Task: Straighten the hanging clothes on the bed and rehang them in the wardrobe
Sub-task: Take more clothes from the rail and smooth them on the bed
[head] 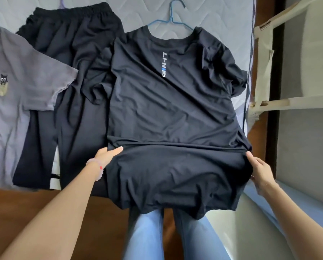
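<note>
A black T-shirt [171, 109] with a vertical white and blue logo lies flat on the bed [222, 14], still on a blue wire hanger [172, 21]. Its lower part hangs over the bed's near edge. My left hand [108, 154] grips the shirt's left side seam, with the thumb on top of the cloth. At the right side seam my right hand [260, 171] pinches the fabric. The cloth between the two hands is pulled fairly taut.
Black trousers [72, 72] with an elastic waist lie to the left of the shirt. A grey T-shirt [16, 87] with a small cat patch lies at the far left. A cream wooden frame [265, 72] stands by the bed's right side. Brown floor shows below.
</note>
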`<state>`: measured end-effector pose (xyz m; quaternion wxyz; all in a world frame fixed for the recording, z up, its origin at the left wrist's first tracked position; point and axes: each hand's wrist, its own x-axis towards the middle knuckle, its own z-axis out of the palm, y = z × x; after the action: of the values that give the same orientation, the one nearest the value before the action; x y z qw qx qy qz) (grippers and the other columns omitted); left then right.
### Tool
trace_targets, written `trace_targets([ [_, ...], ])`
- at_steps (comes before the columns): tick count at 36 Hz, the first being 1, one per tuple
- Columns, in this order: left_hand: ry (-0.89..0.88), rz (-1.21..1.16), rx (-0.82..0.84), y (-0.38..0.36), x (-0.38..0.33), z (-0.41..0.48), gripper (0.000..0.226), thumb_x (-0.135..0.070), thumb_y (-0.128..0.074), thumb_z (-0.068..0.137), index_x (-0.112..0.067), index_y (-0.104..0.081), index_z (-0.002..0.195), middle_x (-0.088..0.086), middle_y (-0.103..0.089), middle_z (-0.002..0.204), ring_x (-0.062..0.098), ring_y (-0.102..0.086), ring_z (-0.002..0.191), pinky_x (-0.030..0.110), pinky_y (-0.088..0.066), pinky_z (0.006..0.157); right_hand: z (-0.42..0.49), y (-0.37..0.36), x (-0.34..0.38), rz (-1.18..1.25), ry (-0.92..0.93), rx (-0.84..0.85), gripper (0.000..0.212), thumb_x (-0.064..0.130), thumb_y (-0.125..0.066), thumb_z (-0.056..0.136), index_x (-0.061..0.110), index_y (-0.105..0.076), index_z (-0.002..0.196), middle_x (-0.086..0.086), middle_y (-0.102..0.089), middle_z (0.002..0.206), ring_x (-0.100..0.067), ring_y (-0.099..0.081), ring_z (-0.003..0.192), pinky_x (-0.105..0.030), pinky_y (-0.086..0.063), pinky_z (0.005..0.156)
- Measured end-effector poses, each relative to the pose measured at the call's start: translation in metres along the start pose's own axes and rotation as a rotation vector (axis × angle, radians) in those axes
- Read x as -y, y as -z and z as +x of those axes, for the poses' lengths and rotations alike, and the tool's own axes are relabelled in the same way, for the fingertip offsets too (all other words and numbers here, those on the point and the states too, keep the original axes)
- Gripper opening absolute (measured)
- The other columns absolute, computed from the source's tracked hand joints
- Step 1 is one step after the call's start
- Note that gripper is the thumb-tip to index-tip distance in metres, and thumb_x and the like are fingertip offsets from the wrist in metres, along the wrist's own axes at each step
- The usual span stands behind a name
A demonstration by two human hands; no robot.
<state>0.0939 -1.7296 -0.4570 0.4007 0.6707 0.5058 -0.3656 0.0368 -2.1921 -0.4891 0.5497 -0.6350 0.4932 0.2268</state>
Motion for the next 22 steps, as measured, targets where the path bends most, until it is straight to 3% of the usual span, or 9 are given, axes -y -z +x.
trace_targets([
  [3, -0.02, 0.025, 0.105, 0.004, 0.018, -0.006, 0.069, -0.033, -0.079, 0.09, -0.017, -0.05, 0.151, 0.0, -0.053, 0.156, 0.026, -0.047, 0.145, 0.04, -0.031, 0.125, -0.015, 0.013, -0.006, -0.032, 0.017, 0.159, 0.036, 0.047, -0.073, 0.069, 0.017, -0.056, 0.08, -0.007, -0.055, 0.083, -0.019, -0.051, 0.078, -0.032, -0.04, 0.068],
  [5, -0.028, 0.045, 0.145, 0.006, 0.033, -0.013, 0.043, -0.015, -0.073, 0.095, -0.016, -0.058, 0.135, -0.006, -0.06, 0.137, 0.02, -0.053, 0.131, 0.038, -0.036, 0.12, -0.022, 0.019, -0.015, -0.108, -0.003, 0.256, 0.033, 0.037, -0.077, 0.069, 0.016, -0.064, 0.091, -0.004, -0.069, 0.098, -0.02, -0.062, 0.09, -0.036, -0.046, 0.083],
  [8, -0.113, 0.229, 0.123, 0.007, 0.062, -0.013, 0.014, 0.003, -0.071, 0.093, -0.004, -0.071, 0.105, 0.011, -0.071, 0.105, 0.023, -0.06, 0.107, 0.03, -0.048, 0.092, -0.029, 0.026, -0.033, -0.265, -0.079, 0.36, 0.072, 0.051, -0.088, 0.04, 0.022, -0.069, 0.102, 0.003, -0.074, 0.104, -0.013, -0.068, 0.092, -0.033, -0.053, 0.088],
  [11, -0.176, 0.392, -0.033, 0.007, 0.084, -0.008, 0.031, -0.001, -0.075, 0.091, -0.01, -0.056, 0.068, 0.012, -0.062, 0.079, 0.024, -0.055, 0.091, 0.031, -0.04, 0.072, -0.04, 0.024, -0.048, -0.375, -0.127, 0.386, 0.047, 0.042, -0.086, 0.053, 0.02, -0.072, 0.091, 0.0, -0.075, 0.097, -0.01, -0.069, 0.087, -0.023, -0.05, 0.081],
  [13, -0.253, 0.421, -0.178, 0.002, 0.09, -0.007, 0.021, -0.002, -0.072, 0.093, -0.003, -0.06, 0.076, 0.022, -0.061, 0.097, 0.028, -0.055, 0.093, 0.036, -0.043, 0.085, -0.048, 0.023, -0.054, -0.395, -0.127, 0.344, 0.041, 0.048, -0.082, 0.057, 0.023, -0.072, 0.087, -0.001, -0.076, 0.095, -0.013, -0.067, 0.091, -0.027, -0.045, 0.088],
  [15, -0.3, 0.394, -0.243, -0.004, 0.086, -0.012, 0.006, 0.0, -0.064, 0.098, 0.005, -0.065, 0.096, 0.025, -0.055, 0.112, 0.035, -0.055, 0.099, 0.04, -0.042, 0.096, -0.052, 0.025, -0.06, -0.353, -0.101, 0.292, 0.062, 0.065, -0.079, 0.046, 0.022, -0.071, 0.091, 0.005, -0.076, 0.093, -0.013, -0.066, 0.092, -0.031, -0.045, 0.093],
  [17, -0.281, 0.28, -0.274, -0.003, 0.08, -0.015, 0.011, -0.005, -0.05, 0.106, 0.003, -0.057, 0.11, 0.017, -0.05, 0.109, 0.038, -0.053, 0.103, 0.039, -0.04, 0.092, -0.065, 0.023, -0.056, -0.305, -0.057, 0.246, 0.035, 0.047, -0.07, 0.075, 0.02, -0.066, 0.098, 0.002, -0.072, 0.099, -0.019, -0.064, 0.099, -0.035, -0.044, 0.097],
  [19, -0.248, 0.171, -0.315, 0.0, 0.077, -0.016, 0.022, -0.01, -0.042, 0.109, 0.003, -0.052, 0.123, 0.014, -0.05, 0.107, 0.035, -0.05, 0.099, 0.043, -0.042, 0.094, -0.075, 0.026, -0.057, -0.296, -0.02, 0.179, 0.016, 0.025, -0.056, 0.092, 0.016, -0.062, 0.104, -0.004, -0.067, 0.104, -0.02, -0.063, 0.095, -0.032, -0.045, 0.089],
  [22, -0.244, 0.172, -0.307, 0.005, 0.082, -0.015, 0.027, -0.016, -0.038, 0.111, 0.002, -0.052, 0.125, 0.015, -0.051, 0.105, 0.03, -0.046, 0.094, 0.041, -0.04, 0.086, -0.082, 0.034, -0.071, -0.355, 0.035, 0.048, 0.022, 0.024, -0.052, 0.094, 0.008, -0.062, 0.103, -0.01, -0.066, 0.101, -0.016, -0.058, 0.083, -0.027, -0.044, 0.068],
])
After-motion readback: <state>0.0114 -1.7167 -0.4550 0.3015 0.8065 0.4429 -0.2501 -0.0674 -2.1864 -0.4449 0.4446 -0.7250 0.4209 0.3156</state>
